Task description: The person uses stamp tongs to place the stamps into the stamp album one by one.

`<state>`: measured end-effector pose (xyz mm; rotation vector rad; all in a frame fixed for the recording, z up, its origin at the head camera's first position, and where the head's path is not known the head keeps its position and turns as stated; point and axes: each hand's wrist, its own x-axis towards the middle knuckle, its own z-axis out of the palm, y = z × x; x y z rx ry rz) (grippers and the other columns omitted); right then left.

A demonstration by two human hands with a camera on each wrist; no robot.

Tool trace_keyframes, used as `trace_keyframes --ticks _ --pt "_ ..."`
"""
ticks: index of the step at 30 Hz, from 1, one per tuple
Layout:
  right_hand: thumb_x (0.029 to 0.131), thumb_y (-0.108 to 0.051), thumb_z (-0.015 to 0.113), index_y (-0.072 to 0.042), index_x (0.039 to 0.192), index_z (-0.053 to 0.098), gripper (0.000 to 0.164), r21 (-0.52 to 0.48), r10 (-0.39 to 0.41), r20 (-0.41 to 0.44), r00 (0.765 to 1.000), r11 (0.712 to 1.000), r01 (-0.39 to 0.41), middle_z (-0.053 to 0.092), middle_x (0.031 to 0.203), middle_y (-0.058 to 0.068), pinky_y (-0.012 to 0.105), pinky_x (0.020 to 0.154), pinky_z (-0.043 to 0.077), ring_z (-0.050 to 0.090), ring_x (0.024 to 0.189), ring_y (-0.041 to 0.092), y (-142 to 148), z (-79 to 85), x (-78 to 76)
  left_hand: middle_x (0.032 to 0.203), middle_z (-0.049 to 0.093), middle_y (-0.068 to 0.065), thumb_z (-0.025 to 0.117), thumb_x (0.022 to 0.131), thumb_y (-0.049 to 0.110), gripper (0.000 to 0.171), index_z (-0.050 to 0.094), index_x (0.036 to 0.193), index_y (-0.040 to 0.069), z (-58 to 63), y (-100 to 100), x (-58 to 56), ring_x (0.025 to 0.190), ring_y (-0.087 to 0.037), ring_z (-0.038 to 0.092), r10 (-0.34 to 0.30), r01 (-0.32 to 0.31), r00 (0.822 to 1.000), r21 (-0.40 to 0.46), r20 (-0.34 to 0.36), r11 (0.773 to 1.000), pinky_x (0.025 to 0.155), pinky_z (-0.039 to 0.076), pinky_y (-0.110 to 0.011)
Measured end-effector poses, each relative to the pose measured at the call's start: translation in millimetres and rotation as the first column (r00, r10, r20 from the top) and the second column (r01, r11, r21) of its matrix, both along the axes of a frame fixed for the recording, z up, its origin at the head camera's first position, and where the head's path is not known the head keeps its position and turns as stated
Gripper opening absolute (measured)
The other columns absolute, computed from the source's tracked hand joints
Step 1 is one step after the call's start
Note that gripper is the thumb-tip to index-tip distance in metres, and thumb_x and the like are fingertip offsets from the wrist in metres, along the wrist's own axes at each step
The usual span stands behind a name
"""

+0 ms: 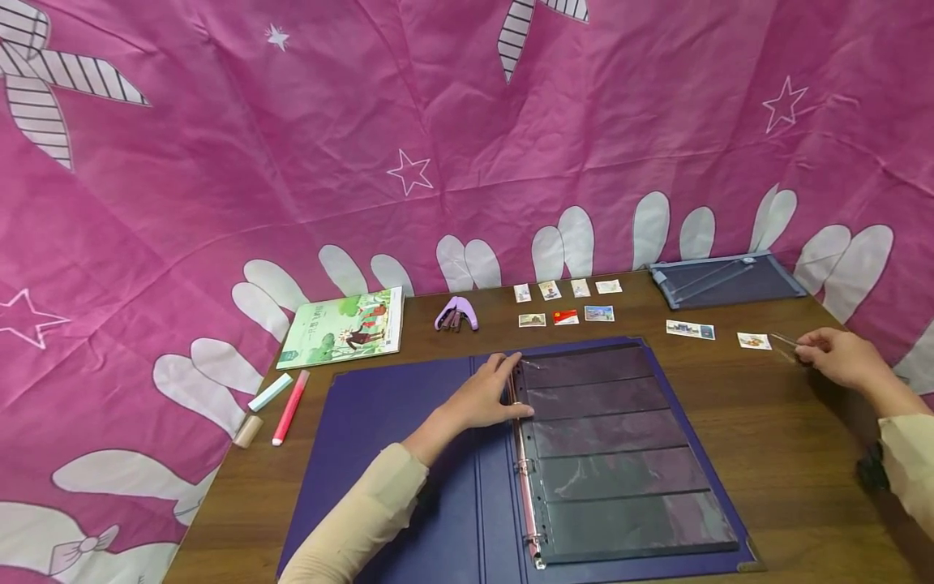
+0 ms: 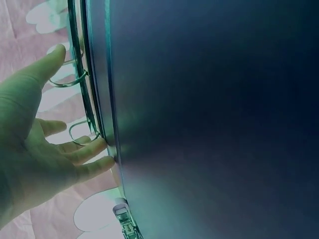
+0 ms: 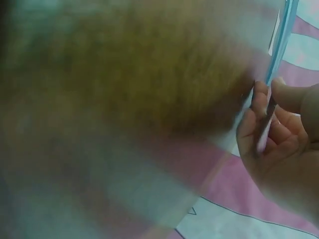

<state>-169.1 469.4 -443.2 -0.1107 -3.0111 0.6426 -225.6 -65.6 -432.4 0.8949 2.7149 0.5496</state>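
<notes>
An open dark-blue ring binder lies on the wooden table, with a black page of clear strip pockets on its right side. My left hand rests at the upper binder rings, fingers extended and thumb spread over the page's edge. In the left wrist view its fingertips reach the binder spine beside the metal rings. Off to the right, my right hand pinches thin tweezers, their tips close to a small stamp. A longer stamp lies left of it.
Several small stamps lie in two rows behind the binder. A mesh zip pouch is at the back right. Leftward are a purple stapler-like tool, a green picture book, a red marker, a pale stick and a tan cylinder.
</notes>
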Motion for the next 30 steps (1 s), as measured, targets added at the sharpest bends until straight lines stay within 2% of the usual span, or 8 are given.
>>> trace_keyframes --ticks 5,8,10,15,18,21,25,30 --pt "0.090 -0.021 0.057 0.012 0.100 0.058 0.034 0.033 -0.022 0.009 1.000 0.999 0.022 0.065 0.084 0.029 0.029 0.059 0.037 0.058 0.065 0.021 4.3 0.5 -5.1 0.150 0.031 -0.014 0.064 0.076 0.061 0.101 0.018 0.149 0.009 -2.9 1.2 -2.9 0.134 -0.033 0.038 0.005 -0.006 0.998 -0.019 -0.057 1.000 0.104 0.039 -0.046" --pt "0.089 -0.018 0.059 0.011 0.099 0.060 0.031 0.031 0.003 -0.009 1.000 1.000 -0.003 0.066 0.082 0.028 0.031 0.060 0.038 0.060 0.068 0.026 2.9 -1.4 -7.5 0.149 0.032 -0.014 0.063 0.075 0.062 0.102 0.018 0.149 0.007 -4.2 1.9 -3.3 0.133 -0.033 0.039 0.003 -0.005 0.997 -0.027 -0.072 1.000 0.104 0.039 -0.045" --pt "0.088 -0.017 0.060 0.010 0.098 0.060 0.029 0.027 0.019 -0.023 1.000 0.999 -0.019 0.066 0.081 0.027 0.031 0.060 0.038 0.060 0.068 0.024 1.6 -2.7 -8.4 0.148 0.033 -0.014 0.062 0.076 0.063 0.102 0.018 0.148 0.007 -5.3 2.6 -3.1 0.133 -0.033 0.040 0.002 -0.004 0.997 -0.032 -0.080 0.999 0.104 0.039 -0.045" --pt "0.087 -0.015 0.061 0.010 0.096 0.061 0.027 0.033 0.025 -0.035 0.999 0.999 -0.024 0.067 0.079 0.025 0.028 0.059 0.037 0.053 0.063 0.007 0.9 -2.5 -8.6 0.145 0.036 -0.016 0.058 0.078 0.064 0.098 0.020 0.148 0.006 -6.8 4.7 -1.7 0.129 -0.034 0.043 0.004 -0.006 0.996 -0.020 -0.088 1.000 0.101 0.042 -0.045" --pt "0.086 -0.014 0.062 0.009 0.096 0.062 0.026 0.042 0.026 -0.039 0.999 0.999 -0.025 0.067 0.080 0.025 0.028 0.058 0.037 0.053 0.063 0.007 0.9 -1.1 -9.4 0.143 0.037 -0.016 0.058 0.079 0.063 0.096 0.021 0.148 0.006 -6.7 5.2 -1.2 0.127 -0.033 0.044 0.018 -0.019 0.996 -0.011 -0.089 1.000 0.100 0.042 -0.045" --pt "0.085 -0.014 0.062 0.008 0.095 0.064 0.024 0.052 0.021 -0.048 0.999 0.998 -0.019 0.068 0.080 0.025 0.032 0.059 0.039 0.059 0.064 0.024 -1.4 0.2 -9.9 0.141 0.039 -0.015 0.058 0.080 0.062 0.095 0.022 0.148 0.007 -7.7 5.4 -1.6 0.123 -0.031 0.046 0.034 -0.035 0.995 -0.014 -0.098 0.999 0.099 0.043 -0.043" --pt "0.085 -0.015 0.063 0.008 0.095 0.063 0.026 0.061 -0.002 -0.055 0.998 0.998 0.005 0.067 0.083 0.027 0.045 0.064 0.041 0.057 0.083 0.051 -5.5 0.4 -9.7 0.138 0.041 -0.015 0.059 0.080 0.061 0.093 0.023 0.147 0.007 -9.2 6.0 -2.2 0.121 -0.030 0.048 0.041 -0.043 0.994 -0.016 -0.105 0.999 0.097 0.044 -0.042" --pt "0.087 -0.023 0.062 0.008 0.097 0.064 0.033 0.090 -0.037 -0.068 0.997 0.995 0.043 0.065 0.089 0.030 0.052 0.067 0.040 0.054 0.089 0.056 -6.4 -0.4 -10.6 0.138 0.042 -0.014 0.059 0.080 0.060 0.093 0.023 0.147 0.008 -9.5 6.7 -3.4 0.119 -0.029 0.048 0.044 -0.047 0.994 -0.025 -0.102 0.999 0.095 0.045 -0.042"
